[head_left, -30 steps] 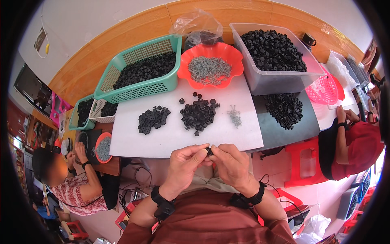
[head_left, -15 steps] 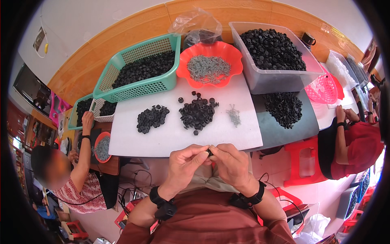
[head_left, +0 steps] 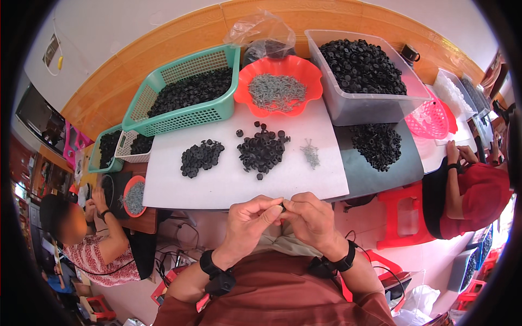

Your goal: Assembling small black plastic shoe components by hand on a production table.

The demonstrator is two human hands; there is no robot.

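My left hand [head_left: 251, 221] and my right hand [head_left: 312, 220] meet just in front of the table's near edge. Both are closed, with thumbs and fingertips pinched around one small black part [head_left: 282, 207]. Fingers cover most of that part, so its exact shape is hidden. Beyond my hands, on a white sheet [head_left: 228, 190], lie a pile of black discs [head_left: 201, 157], a bigger heap of black knob-like pieces [head_left: 263, 150] and a small bunch of grey screws [head_left: 310, 154].
Behind the piles stand a green basket [head_left: 187, 120] of black parts, a red scalloped bowl [head_left: 243, 92] of screws and a clear bin [head_left: 370, 113] of black parts. More black pieces [head_left: 376, 148] lie at right. Co-workers sit at left [head_left: 103, 252] and right [head_left: 478, 193].
My hands stay almost in place, and less of the black part shows between the fingertips. The left co-worker's raised hand has come back from the small white basket toward their other hand.
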